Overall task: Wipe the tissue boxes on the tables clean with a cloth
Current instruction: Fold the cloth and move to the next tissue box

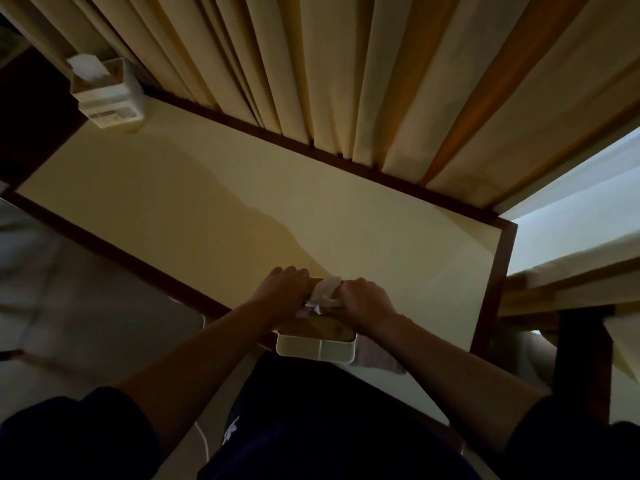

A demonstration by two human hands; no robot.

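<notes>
A white tissue box with a brown wooden lid stands at the near edge of the cream table. My left hand grips the box's far left end, fingers curled over it. My right hand is curled at the far right end, with its thumb and fingers on the white tissue that sticks up between the two hands. A greyish cloth lies on the table edge just right of the box, in neither hand. A second white tissue box stands at the table's far left corner.
Cream curtains hang along the table's far side. The table has a dark wooden rim. Another table or bench stands to the right. A white cable hangs below the near edge, by my dark trousers.
</notes>
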